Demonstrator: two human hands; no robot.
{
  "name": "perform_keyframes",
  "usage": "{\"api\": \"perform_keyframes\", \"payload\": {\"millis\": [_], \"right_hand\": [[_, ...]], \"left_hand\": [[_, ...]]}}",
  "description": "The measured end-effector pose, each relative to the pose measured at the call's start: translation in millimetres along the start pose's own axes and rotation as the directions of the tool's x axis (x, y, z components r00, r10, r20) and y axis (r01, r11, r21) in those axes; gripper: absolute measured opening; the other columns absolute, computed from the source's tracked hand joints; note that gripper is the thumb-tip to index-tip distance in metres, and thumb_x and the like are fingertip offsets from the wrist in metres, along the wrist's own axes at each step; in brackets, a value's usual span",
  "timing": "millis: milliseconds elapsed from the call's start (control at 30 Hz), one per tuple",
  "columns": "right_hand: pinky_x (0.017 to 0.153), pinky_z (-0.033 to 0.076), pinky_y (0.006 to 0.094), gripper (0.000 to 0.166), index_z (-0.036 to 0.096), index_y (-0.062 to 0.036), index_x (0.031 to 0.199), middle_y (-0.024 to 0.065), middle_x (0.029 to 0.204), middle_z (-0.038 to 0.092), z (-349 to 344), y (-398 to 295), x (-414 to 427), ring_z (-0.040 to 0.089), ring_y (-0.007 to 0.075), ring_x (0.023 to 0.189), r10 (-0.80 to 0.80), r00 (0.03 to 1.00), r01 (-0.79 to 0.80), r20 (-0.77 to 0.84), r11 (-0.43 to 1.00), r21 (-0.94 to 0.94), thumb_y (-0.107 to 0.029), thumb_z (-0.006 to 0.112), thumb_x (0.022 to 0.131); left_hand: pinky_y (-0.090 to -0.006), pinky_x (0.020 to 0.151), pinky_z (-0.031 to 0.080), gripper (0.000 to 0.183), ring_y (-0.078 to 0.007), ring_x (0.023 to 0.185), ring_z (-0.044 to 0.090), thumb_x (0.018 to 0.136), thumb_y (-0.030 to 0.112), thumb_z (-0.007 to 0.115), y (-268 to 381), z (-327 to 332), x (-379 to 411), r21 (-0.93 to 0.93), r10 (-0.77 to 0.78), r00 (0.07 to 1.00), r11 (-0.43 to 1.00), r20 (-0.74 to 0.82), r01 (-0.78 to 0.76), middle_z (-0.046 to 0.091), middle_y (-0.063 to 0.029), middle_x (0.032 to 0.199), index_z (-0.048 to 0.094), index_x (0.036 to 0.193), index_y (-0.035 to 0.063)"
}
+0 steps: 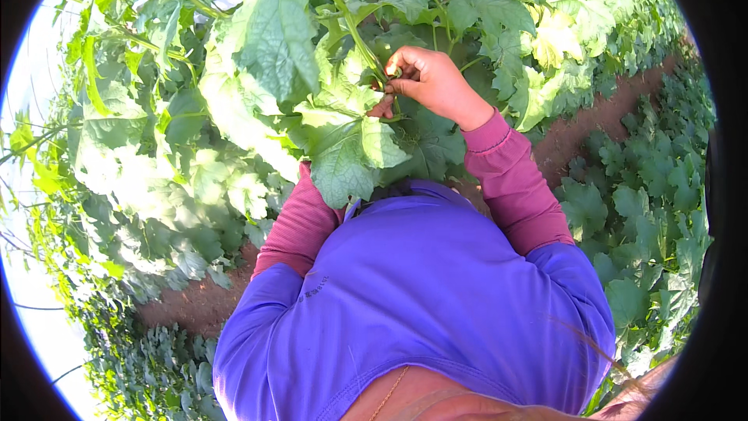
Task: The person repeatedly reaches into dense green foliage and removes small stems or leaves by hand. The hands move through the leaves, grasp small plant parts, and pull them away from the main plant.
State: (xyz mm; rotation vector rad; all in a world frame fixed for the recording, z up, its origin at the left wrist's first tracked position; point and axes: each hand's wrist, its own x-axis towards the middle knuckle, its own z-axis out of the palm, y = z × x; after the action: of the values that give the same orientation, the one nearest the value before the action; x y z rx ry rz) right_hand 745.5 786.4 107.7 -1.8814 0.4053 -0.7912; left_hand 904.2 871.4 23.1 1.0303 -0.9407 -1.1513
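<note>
My right hand is at the upper middle, its thumb and forefinger pinching a small pale green plant piece right against a thick green stem. Whether that piece is a shoot or a flower bud is too small to tell. Just below, the fingertips of my left hand show beside the same stem. A broad lobed leaf covers the rest of that hand and its wrist, so its grip is hidden. Another large leaf hangs over the stem to the left.
Dense leafy vines rise in front and to the left. Bare brown soil runs between plant rows on the right, with more soil at lower left. Further low plants line the right side. Thin tendrils and stems reach across the upper left.
</note>
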Motion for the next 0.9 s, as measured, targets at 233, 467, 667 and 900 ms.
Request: {"api": "perform_keyframes", "payload": {"millis": [233,467,667,900], "right_hand": [[0.064,0.045,0.0233,0.014,0.054,-0.0007,0.089,0.0001,0.081,0.055,5.5,-3.1,-9.8,0.053,0.0051,0.073,-0.012,1.0,0.013,0.009,1.0,-0.022,0.008,0.062,0.08],[0.057,0.045,0.0311,0.016,0.055,-0.0027,0.08,0.0097,0.073,0.056,8.0,-14.6,-19.7,0.06,0.0238,0.065,-0.185,0.974,0.113,-0.126,0.892,-0.437,-0.002,0.069,0.071],[0.054,0.042,0.0255,0.022,0.055,-0.0002,0.094,0.0032,0.081,0.058,-7.5,-58.8,1.6,0.053,0.0087,0.063,-0.052,0.992,0.049,-0.114,0.998,-0.025,-0.009,0.069,0.08],[0.057,0.041,0.022,0.021,0.054,0.0008,0.1,0.001,0.083,0.056,11.6,-66.4,26.2,0.046,0.0052,0.066,-0.037,0.998,0.034,0.049,0.997,0.069,-0.008,0.065,0.084]], "left_hand": [[-0.0219,0.057,0.049,0.051,-0.015,0.073,0.058,0.083,0.021,0.063,47.3,23.4,-12.4,-0.374,-0.142,0.98,0.924,-0.14,0.081,0.058,-0.0102,0.099,0.046,0.127,0.0024],[-0.0233,0.055,0.048,0.026,-0.015,0.068,0.057,0.091,0.018,0.055,38.5,1.3,1.5,-0.231,-0.12,0.99,0.964,0.07,0.133,0.059,-0.0117,0.086,0.056,0.107,-0.002],[-0.0255,0.064,0.05,0.027,-0.0175,0.077,0.057,0.096,0.022,0.046,33.9,-8.7,-7.0,-0.383,-0.185,0.967,0.892,0.176,0.24,0.057,-0.0102,0.094,0.051,0.112,0.0007],[-0.0254,0.06,0.048,0.025,-0.0156,0.071,0.055,0.091,0.016,0.046,45.1,4.3,-29.7,-0.446,-0.213,0.96,0.852,0.18,0.273,0.059,-0.007,0.09,0.054,0.111,0.0024]]}}
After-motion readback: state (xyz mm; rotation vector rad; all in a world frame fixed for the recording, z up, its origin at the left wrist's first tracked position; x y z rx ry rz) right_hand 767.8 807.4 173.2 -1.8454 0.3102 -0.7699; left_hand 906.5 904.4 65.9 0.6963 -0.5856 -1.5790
